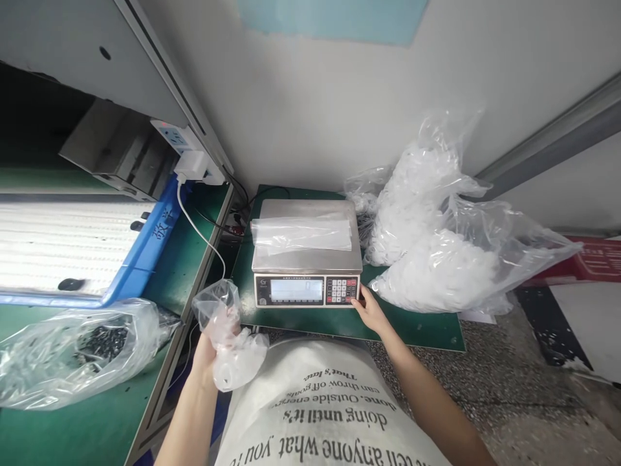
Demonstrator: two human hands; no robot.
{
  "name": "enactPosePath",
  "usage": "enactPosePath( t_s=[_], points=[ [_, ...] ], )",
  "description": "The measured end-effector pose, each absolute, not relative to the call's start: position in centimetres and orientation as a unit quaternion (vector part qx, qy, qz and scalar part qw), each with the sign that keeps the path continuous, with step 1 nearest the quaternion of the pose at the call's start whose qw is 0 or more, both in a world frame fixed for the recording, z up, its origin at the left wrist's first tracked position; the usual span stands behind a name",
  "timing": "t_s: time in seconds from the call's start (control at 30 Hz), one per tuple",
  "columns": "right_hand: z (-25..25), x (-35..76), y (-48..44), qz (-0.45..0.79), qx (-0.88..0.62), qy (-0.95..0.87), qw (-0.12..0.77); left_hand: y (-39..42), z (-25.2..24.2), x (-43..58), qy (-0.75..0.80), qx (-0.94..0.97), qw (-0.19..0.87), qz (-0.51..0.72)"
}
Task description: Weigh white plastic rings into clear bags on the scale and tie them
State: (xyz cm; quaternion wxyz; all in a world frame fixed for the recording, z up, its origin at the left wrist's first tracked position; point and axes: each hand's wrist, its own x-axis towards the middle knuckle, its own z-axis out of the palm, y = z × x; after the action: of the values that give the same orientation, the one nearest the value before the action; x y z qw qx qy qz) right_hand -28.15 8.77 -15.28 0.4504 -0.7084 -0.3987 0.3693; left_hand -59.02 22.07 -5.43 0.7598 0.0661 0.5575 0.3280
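Observation:
My left hand point(207, 349) is closed around a clear plastic bag point(228, 340) filled with small white parts, held just above a large white woven sack point(310, 414) with black lettering. My right hand point(369, 310) reaches to the keypad point(341, 290) of a digital weighing scale point(306, 259), one finger pressing at the lower right keys. A flat empty clear bag point(301, 233) lies on the scale's steel pan.
Big clear bags of white parts point(436, 259) are piled right of the scale on a green mat point(427, 327). A clear bag of dark parts point(72, 353) lies on the green bench at left, behind it a blue tray point(145, 252). A power strip point(182, 142) hangs on the wall.

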Motion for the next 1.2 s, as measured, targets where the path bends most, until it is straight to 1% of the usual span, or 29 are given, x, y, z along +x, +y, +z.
enactPosePath(
  t_s=[0.13, 0.23, 0.33, 0.43, 0.5, 0.57, 0.7, 0.77, 0.87, 1.0, 1.1, 1.2],
  points=[
    [-15.2, -27.8, 8.7, 0.36, -0.711, -0.411, 0.443, 21.6, -5.1, -57.8, 0.538, 0.004, 0.793, 0.285],
    [-14.2, -27.2, 8.8, 0.337, -0.717, -0.42, 0.443, 20.7, -6.5, -58.0, 0.506, 0.025, 0.824, 0.254],
    [-11.7, -27.2, 9.9, 0.26, -0.737, -0.419, 0.462, 19.6, -8.1, -59.2, 0.514, 0.14, 0.811, 0.24],
    [-8.4, -28.0, 12.0, 0.117, -0.736, -0.483, 0.459, 18.6, -8.8, -60.6, 0.517, 0.212, 0.792, 0.246],
    [-6.6, -28.3, 13.8, 0.011, -0.718, -0.557, 0.417, 18.0, -9.0, -61.4, 0.501, 0.218, 0.798, 0.253],
    [-5.6, -28.2, 15.6, -0.046, -0.698, -0.619, 0.356, 17.5, -9.0, -61.8, 0.489, 0.234, 0.804, 0.246],
    [-6.1, -26.3, 18.1, -0.034, -0.678, -0.69, 0.251, 16.7, -9.6, -61.5, 0.467, 0.295, 0.821, 0.144],
    [-6.7, -25.3, 18.8, -0.017, -0.672, -0.703, 0.232, 16.3, -10.1, -60.7, 0.483, 0.31, 0.81, 0.119],
    [-7.2, -24.7, 19.3, -0.008, -0.664, -0.705, 0.249, 16.0, -10.7, -59.3, 0.532, 0.32, 0.769, 0.153],
    [-7.0, -24.9, 19.8, -0.015, -0.659, -0.695, 0.286, 16.3, -10.2, -58.6, 0.49, 0.317, 0.788, 0.196],
    [-6.0, -25.1, 19.3, -0.038, -0.675, -0.659, 0.328, 17.9, -8.4, -59.0, 0.475, 0.342, 0.78, 0.222],
    [-3.9, -25.1, 16.6, -0.066, -0.693, -0.606, 0.386, 20.9, -4.8, -59.2, 0.482, 0.387, 0.729, 0.293]
  ],
)
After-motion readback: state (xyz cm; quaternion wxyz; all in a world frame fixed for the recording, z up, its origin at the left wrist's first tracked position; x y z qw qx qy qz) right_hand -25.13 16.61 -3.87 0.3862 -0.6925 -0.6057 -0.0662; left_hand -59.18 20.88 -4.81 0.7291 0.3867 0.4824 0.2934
